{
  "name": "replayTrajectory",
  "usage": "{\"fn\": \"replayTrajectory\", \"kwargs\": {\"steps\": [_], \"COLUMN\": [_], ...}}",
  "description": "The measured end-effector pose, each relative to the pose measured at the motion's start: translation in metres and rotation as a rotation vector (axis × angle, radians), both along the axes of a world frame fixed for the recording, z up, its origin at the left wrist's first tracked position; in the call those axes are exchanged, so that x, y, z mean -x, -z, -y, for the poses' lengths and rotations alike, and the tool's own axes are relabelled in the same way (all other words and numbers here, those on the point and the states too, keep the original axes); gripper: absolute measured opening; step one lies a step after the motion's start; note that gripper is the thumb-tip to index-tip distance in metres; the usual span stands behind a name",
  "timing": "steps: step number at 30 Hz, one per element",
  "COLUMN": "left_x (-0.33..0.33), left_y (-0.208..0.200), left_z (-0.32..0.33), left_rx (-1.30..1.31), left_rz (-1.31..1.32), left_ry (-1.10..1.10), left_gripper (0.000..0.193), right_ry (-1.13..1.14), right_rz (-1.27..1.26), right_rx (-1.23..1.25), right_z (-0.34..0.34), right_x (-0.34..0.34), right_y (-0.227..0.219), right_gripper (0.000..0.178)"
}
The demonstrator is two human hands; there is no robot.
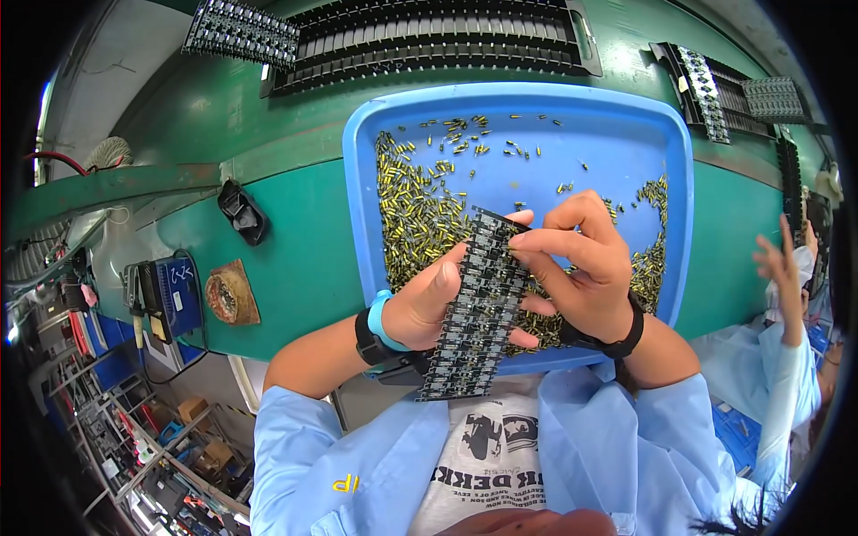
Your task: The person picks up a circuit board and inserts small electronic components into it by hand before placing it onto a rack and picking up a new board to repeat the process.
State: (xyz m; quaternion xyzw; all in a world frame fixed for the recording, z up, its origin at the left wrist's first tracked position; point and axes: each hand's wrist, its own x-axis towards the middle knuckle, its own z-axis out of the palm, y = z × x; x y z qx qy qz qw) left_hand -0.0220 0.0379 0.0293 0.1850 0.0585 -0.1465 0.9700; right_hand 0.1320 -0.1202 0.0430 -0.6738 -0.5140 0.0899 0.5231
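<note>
A long dark circuit board panel (476,322), set with rows of small parts, is tilted in front of my chest, over the near side of a blue tub (527,93). My left hand (422,305) grips it from the left and beneath, its fingertips showing past the right edge. At the panel's upper right edge, the thumb and forefinger of my right hand (585,272) are pinched together; whatever is between them is too small to make out. Inside the tub lie many loose yellow-and-black cylindrical components (416,201), heaped thickest on the left.
Beyond the tub stands a long black slotted rack (429,45) with board panels at its left end. Another rack (742,98) is at far right, near a co-worker's hand (779,268). A black clip-like object (243,213) and a round tape-like roll (231,293) lie left.
</note>
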Motion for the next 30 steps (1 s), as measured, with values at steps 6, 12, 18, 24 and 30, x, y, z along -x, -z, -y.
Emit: {"fn": "replayTrajectory", "kwargs": {"steps": [6,12,18,24,30], "left_x": [-0.001,0.000,-0.001,0.000,0.001], "left_y": [-0.001,-0.004,-0.006,-0.004,-0.003], "left_z": [0.003,-0.001,-0.001,-0.002,0.000], "left_rx": [0.005,-0.038,-0.076,-0.082,-0.095], "left_rz": [0.001,0.013,-0.017,-0.003,0.000], "left_ry": [0.003,0.034,0.055,0.060,0.032], "left_gripper": [0.114,0.114,0.113,0.113,0.113], "right_ry": [-0.003,-0.058,-0.084,-0.095,-0.089], "right_rz": [0.215,0.523,0.697,0.728,0.761], "right_rx": [-0.001,0.001,0.026,0.025,0.028], "right_z": [0.002,0.005,0.007,0.008,0.007], "right_x": [-0.006,-0.013,-0.013,-0.010,-0.005], "right_y": [-0.003,-0.012,-0.019,-0.019,-0.020], "right_gripper": [0.035,0.041,0.042,0.041,0.040]}}
